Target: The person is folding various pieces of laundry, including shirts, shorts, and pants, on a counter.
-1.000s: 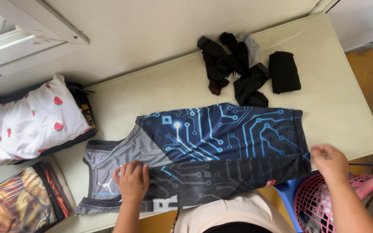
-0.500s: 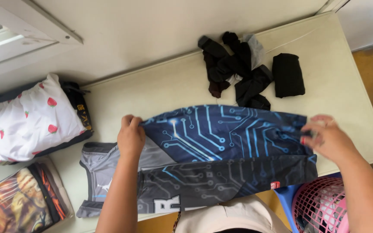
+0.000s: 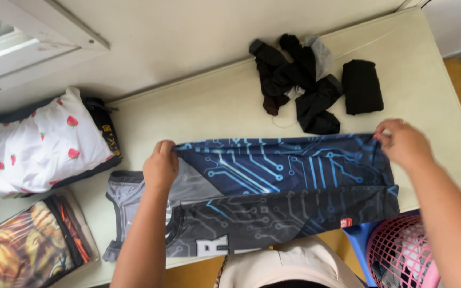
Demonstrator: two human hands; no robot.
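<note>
A sleeveless sports shirt (image 3: 273,197) in grey, black and blue with a circuit-line print lies lengthwise on the cream table (image 3: 209,106). Its far side is folded over toward me. My left hand (image 3: 160,165) pinches the far edge of the fold near the shirt's grey shoulder part. My right hand (image 3: 403,143) grips the same edge at the shirt's hem end on the right.
A heap of black and grey socks (image 3: 294,80) and a folded black cloth (image 3: 362,86) lie at the far side. On the left sit a folded white garment with red strawberries (image 3: 38,146) and a folded orange-printed garment (image 3: 25,248). A pink laundry basket (image 3: 409,253) stands at lower right.
Both hands have moved from the shirt's near edge to its far edge and taken hold of it; the view has drawn closer to the table.
</note>
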